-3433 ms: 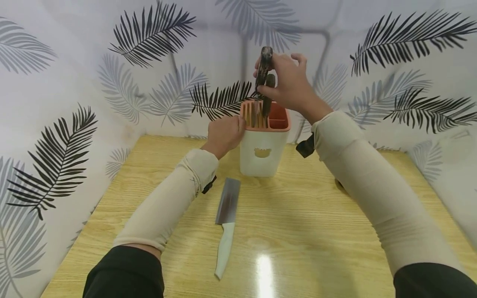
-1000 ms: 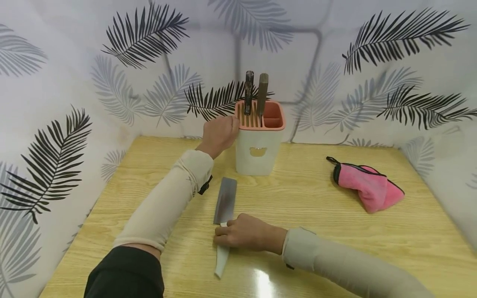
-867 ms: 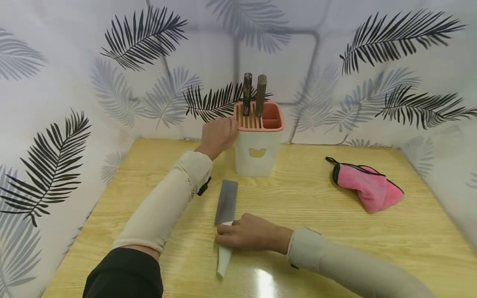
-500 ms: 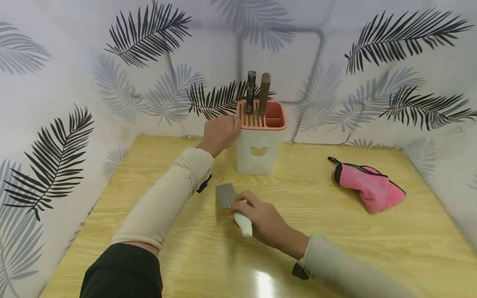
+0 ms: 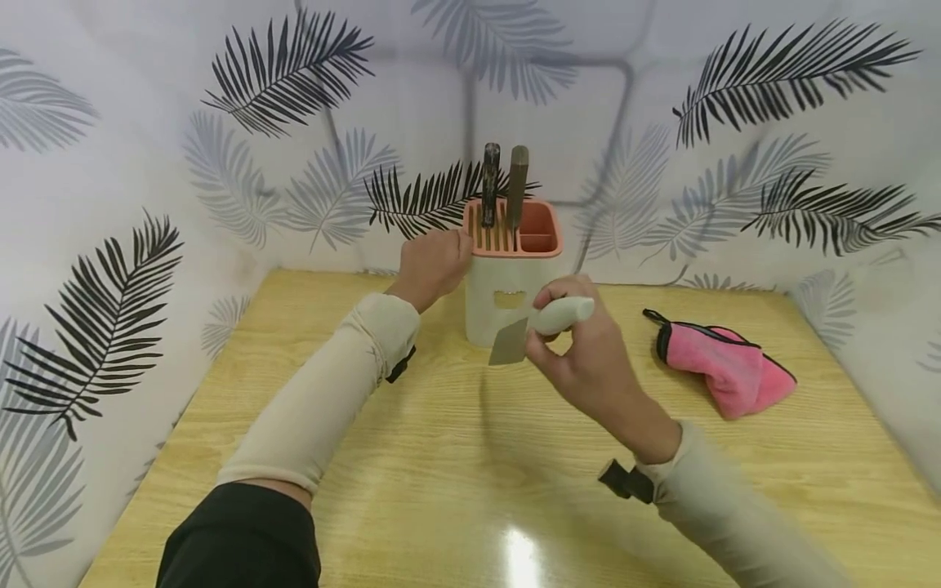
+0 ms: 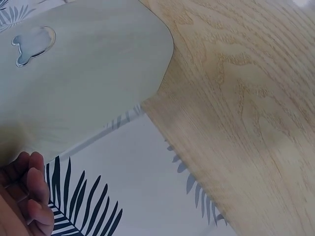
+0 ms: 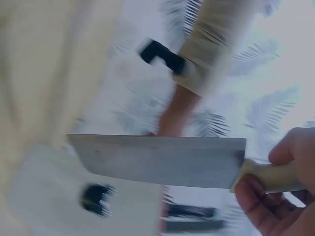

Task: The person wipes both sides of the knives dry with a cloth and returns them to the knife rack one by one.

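A white knife holder (image 5: 510,314) with an orange slotted top stands at the back middle of the table. Two dark-handled knives, one with a black handle (image 5: 490,186) and one with a brown handle (image 5: 518,189), stand in its slots. My left hand (image 5: 434,263) holds the holder at its upper left edge; in the left wrist view its curled fingers (image 6: 34,189) are beside the wall. My right hand (image 5: 588,363) grips a cleaver's white handle (image 5: 562,314), off the table in front of the holder. Its broad steel blade (image 7: 162,157) shows whole in the right wrist view.
A folded pink cloth (image 5: 716,367) with black edging lies on the right of the wooden table (image 5: 412,490). An orange open compartment (image 5: 539,227) is at the holder's right side. Leaf-patterned fabric (image 5: 647,188) rises close behind.
My right hand left the knife handles, took the cleaver by its handle from the table, then raised it up and right toward the holder. The left hand stayed at the holder.
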Motion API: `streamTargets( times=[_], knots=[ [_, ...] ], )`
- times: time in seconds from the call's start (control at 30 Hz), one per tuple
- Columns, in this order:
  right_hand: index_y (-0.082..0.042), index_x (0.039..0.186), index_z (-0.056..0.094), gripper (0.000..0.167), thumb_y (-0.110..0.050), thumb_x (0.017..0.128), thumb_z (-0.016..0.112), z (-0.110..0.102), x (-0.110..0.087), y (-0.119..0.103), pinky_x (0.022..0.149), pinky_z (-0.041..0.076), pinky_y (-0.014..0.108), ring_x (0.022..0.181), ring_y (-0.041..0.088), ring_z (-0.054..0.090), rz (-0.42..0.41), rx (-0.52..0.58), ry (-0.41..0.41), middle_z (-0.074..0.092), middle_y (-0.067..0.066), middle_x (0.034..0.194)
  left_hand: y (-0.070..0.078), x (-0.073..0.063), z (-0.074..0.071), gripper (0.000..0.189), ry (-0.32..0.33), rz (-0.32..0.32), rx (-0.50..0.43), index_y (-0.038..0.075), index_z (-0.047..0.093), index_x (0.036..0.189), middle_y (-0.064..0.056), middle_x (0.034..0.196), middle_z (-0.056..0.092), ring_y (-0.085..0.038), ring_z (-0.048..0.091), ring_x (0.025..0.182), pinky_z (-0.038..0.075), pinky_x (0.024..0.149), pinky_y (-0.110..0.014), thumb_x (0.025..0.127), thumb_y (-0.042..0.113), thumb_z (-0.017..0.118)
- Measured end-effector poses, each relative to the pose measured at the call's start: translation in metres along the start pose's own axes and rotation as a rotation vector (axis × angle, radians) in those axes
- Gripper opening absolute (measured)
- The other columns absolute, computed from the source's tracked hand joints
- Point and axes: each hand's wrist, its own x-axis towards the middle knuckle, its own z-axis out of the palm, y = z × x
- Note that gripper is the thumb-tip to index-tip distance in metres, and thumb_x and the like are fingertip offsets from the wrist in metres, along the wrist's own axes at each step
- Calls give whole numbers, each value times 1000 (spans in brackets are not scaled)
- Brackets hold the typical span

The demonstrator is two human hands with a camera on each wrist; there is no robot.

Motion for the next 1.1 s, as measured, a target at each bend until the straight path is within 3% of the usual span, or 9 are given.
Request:
streamTargets(
  times=[0.17, 0.27, 0.37, 0.5, 0.7, 0.83, 0.97, 1.1],
  knots=[
    [12, 105, 54, 27, 9, 79, 60, -45, 44, -16, 72, 48, 8, 80, 3, 54, -2, 16, 47, 56, 22, 100, 1, -1, -4, 51, -26, -7, 9, 18, 35, 59, 2, 51, 30, -15, 26, 46, 19, 43, -28, 106, 29, 18],
    [15, 109, 52, 29, 9, 82, 61, -60, 76, -22, 75, 51, 10, 82, -3, 55, -41, 30, 77, 57, 21, 103, 1, 0, -6, 51, -32, 0, 9, 17, 35, 59, 2, 51, 30, -14, 26, 46, 19, 43, -28, 106, 28, 18],
    [16, 111, 51, 30, 8, 84, 59, -60, 109, -20, 74, 53, 13, 81, -4, 55, -98, 49, 85, 56, 13, 102, 2, 0, -8, 51, -48, 2, 22, 17, 36, 59, 2, 51, 30, -14, 26, 46, 19, 43, -28, 106, 28, 18],
    [13, 115, 50, 31, 8, 85, 54, -45, 140, -11, 74, 52, 14, 82, 2, 54, -104, 54, 51, 54, 10, 104, 3, -2, -10, 51, -65, 0, 34, 17, 36, 60, 2, 51, 31, -14, 27, 45, 20, 43, -28, 106, 29, 19],
    [10, 122, 49, 36, 6, 87, 53, -18, 158, 6, 78, 51, 23, 87, 18, 58, -39, 11, -83, 55, 19, 114, 4, -1, -11, 51, -87, 9, 27, 17, 39, 61, 1, 54, 35, -16, 33, 48, 25, 44, -29, 106, 29, 19],
    [8, 122, 49, 36, 4, 87, 52, -8, 161, 13, 78, 52, 28, 86, 23, 59, -22, -8, -133, 55, 19, 113, 3, 0, -12, 52, -128, 12, 27, 17, 40, 63, 1, 57, 38, -16, 36, 49, 28, 45, -30, 107, 30, 17],
    [6, 123, 49, 36, 3, 87, 53, -5, 163, 14, 79, 53, 31, 86, 25, 61, 5, -23, -131, 56, 20, 111, 1, 1, -12, 52, -146, 7, 17, 18, 40, 62, 1, 56, 38, -16, 34, 49, 28, 46, -30, 107, 30, 16],
    [8, 123, 50, 37, 4, 87, 53, -5, 164, 12, 78, 54, 29, 85, 24, 62, -2, -29, -76, 56, 21, 111, 0, 2, -12, 52, -160, -1, 6, 18, 40, 63, 1, 56, 37, -15, 34, 50, 28, 47, -30, 107, 31, 16]
  ],
)
